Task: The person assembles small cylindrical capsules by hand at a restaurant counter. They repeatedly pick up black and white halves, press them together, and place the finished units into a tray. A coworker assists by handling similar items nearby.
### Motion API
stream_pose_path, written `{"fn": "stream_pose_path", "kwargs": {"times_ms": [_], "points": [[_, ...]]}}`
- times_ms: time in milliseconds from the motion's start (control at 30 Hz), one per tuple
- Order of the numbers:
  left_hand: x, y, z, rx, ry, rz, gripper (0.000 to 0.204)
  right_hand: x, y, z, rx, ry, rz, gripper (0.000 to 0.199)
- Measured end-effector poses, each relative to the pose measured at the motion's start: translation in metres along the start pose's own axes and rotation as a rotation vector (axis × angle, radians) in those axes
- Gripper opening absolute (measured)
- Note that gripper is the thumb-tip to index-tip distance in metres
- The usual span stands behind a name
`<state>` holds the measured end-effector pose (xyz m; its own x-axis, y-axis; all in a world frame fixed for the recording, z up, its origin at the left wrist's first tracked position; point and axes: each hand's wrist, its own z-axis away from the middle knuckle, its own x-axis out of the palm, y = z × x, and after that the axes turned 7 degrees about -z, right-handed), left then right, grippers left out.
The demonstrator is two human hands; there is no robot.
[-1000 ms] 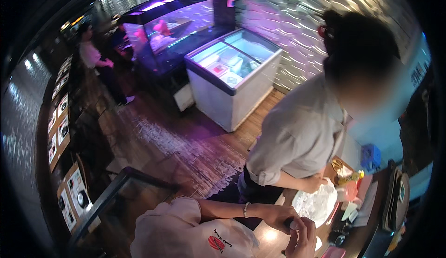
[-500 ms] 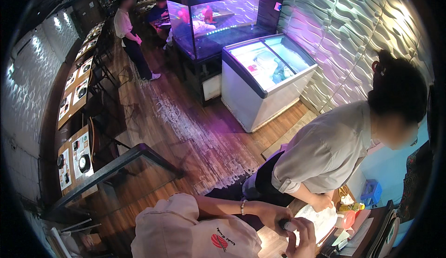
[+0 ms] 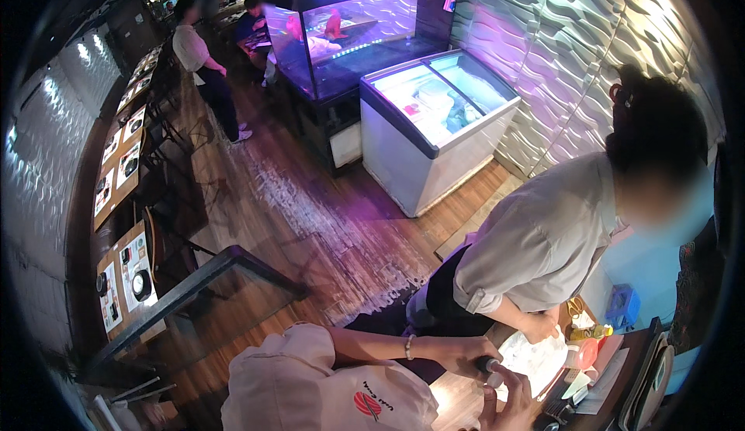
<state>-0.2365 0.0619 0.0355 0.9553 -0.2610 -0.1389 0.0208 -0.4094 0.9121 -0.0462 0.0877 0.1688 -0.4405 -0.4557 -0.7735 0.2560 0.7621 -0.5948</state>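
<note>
My left hand (image 3: 468,353), with a beaded bracelet at the wrist, is closed around a small black-and-white cylindrical thing (image 3: 489,366). Its exact kind is too small to tell. From below, my right hand (image 3: 511,396) meets it, fingers bent and fingertips at its pale end. Both hands are above the brightly lit counter (image 3: 454,400). Just beyond them, a co-worker in a light grey shirt (image 3: 535,229) leans over a crumpled white sheet (image 3: 535,357), a hand (image 3: 541,326) resting on it.
At the right of the counter are a yellow bottle (image 3: 594,332), a red round item (image 3: 587,352), yellow-handled scissors (image 3: 574,307) and a blue basket (image 3: 622,304). Farther off stand a glass-topped freezer (image 3: 423,163), an aquarium (image 3: 357,51), set tables (image 3: 128,256) and a dark railing (image 3: 194,287).
The small cylindrical thing has shifted slightly right and up in my fingers, and its pale end shows more. The view has turned a little; the co-worker's hands stay at the white sheet.
</note>
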Motion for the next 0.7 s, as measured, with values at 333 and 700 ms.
{"fn": "stream_pose_path", "kwargs": {"times_ms": [333,700], "points": [[-0.004,0.007,-0.010,0.010,0.128,-0.093,0.023,0.009,0.010,-0.004,-0.026,0.089,0.006,0.047],[0.056,0.000,-0.072,-0.084,-0.114,-0.155,0.038,0.014,0.009,0.075,0.239,0.497,0.073,0.048]]}}
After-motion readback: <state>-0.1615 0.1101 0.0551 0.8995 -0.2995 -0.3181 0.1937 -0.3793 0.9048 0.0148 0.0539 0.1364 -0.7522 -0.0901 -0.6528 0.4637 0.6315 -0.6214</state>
